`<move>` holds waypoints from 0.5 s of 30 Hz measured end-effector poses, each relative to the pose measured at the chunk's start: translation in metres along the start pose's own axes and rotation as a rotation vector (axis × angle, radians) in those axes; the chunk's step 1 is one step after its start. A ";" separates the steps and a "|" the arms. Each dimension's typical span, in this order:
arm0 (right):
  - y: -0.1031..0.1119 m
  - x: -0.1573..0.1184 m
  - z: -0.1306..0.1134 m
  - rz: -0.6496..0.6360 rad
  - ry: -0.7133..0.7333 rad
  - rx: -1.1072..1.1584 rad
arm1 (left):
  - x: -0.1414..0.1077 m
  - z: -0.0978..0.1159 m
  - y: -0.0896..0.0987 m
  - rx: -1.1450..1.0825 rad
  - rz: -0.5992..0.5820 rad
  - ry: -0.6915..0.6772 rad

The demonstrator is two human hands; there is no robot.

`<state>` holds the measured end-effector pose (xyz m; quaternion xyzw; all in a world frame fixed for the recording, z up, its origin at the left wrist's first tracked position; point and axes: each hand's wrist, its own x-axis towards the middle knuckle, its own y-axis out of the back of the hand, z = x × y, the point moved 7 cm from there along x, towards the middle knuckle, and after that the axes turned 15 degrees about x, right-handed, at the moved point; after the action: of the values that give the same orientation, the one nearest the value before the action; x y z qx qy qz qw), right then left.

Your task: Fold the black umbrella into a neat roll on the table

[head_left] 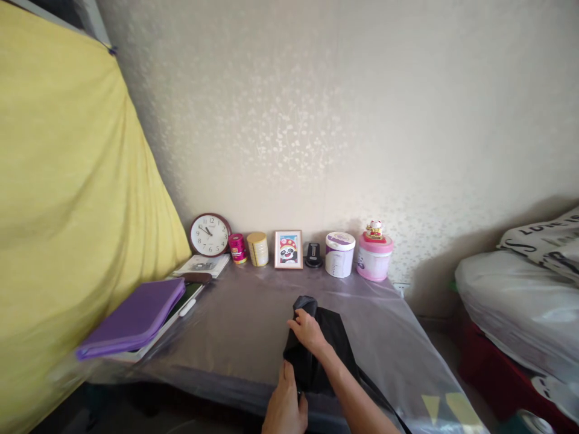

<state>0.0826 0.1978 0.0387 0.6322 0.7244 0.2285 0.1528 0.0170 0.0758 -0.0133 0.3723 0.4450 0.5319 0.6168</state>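
Observation:
A soft black bag (337,337), its fabric bunched up, lies at the near middle of the table, and a long strap (382,398) trails from it toward the lower right. My right hand (308,331) is closed on the folded upper part of the fabric. Below it, at the table's front edge, my left hand (286,401) grips the near left side of the bag with its fingers together. Both forearms hide part of the fabric, and the inside of the bag does not show.
Along the wall stand a round clock (210,235), a pink can (237,248), a yellow tin (257,249), a panda picture frame (288,249), a white tub (340,254) and a pink tub (374,258). A purple folder (136,316) lies left, beside a yellow curtain (67,181).

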 end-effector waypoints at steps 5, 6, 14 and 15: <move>-0.003 -0.003 -0.005 -0.058 0.016 -0.030 | 0.000 -0.004 -0.003 -0.027 0.012 -0.005; -0.005 -0.004 -0.007 -0.081 0.025 -0.022 | -0.002 -0.006 -0.003 -0.025 0.010 0.000; -0.011 -0.007 -0.012 -0.170 0.082 0.039 | -0.018 0.002 0.018 0.032 0.089 -0.104; -0.011 -0.007 -0.013 -0.178 0.086 0.039 | -0.017 0.005 0.019 0.033 0.065 -0.129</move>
<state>0.0677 0.1882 0.0430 0.5577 0.7880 0.2267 0.1289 0.0154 0.0620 0.0085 0.4302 0.4006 0.5193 0.6203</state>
